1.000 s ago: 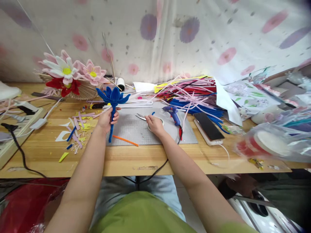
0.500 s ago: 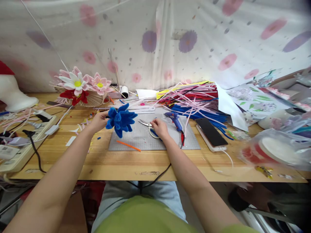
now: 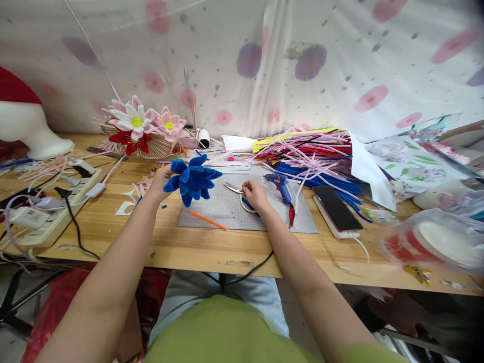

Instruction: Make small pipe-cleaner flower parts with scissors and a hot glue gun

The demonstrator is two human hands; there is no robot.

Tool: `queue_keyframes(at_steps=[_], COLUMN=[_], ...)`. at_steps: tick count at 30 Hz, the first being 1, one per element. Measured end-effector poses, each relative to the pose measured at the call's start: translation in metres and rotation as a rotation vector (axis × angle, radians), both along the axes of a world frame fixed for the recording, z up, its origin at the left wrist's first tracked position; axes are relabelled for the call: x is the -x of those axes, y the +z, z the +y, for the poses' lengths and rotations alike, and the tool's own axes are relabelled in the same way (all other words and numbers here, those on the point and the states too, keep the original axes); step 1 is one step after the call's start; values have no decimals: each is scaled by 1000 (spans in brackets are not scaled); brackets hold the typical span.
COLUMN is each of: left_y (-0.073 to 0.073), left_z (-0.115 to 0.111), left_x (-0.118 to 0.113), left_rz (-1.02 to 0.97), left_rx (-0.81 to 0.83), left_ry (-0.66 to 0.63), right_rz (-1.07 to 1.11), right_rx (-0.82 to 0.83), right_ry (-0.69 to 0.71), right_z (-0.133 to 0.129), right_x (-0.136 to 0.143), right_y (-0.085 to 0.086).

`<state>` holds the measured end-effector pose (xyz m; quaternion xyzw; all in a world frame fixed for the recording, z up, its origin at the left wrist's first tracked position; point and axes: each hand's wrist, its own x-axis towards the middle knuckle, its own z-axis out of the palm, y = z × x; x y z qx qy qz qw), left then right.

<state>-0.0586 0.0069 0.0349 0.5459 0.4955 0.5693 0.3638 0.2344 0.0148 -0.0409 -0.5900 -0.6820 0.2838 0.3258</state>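
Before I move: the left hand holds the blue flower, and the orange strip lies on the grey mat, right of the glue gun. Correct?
No, the head view shows the orange strip left of the glue gun. It is on the grey mat, and the left hand holds the blue flower.

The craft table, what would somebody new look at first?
Probably the big blue fuzzy flower held up in the left hand. Next, the pink, white and red flowers toward the back left, then the colourful heap of pipe cleaners behind the glue gun.

The wooden table bears a gray mat, power strip and phone.
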Motion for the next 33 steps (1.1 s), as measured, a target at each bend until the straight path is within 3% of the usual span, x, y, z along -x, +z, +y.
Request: queue_keyframes(at_steps=[5,9,13,17,21,26,31,33], left_y=[10,17,16,11,11,16,21,23], left_z=[17,28,44,67,87,93,84,79], left_x=[12,25,35,37,36,23,12,11], left_rz=[299,604,905,1056,1021,848,645,535], left_rx=[71,4,-26,-50,-26,161,300,292], left_ry=[-82,-154,-308,-399,-476,-558,-591,-517], right_rz=[-58,-86,-145,-309,-467,-500,-316,-285], right_rx=[-8,-32,-27,-90,-194,-134,-69,-6], right_ry=[-20,-28,13,44,142,106,-6,-80], right_z=[3,5,4,2,2,10,64,97], right_x=[-5,-9,-7,-2,4,9,25,36], right_y=[10,16,16,13,7,9,29,35])
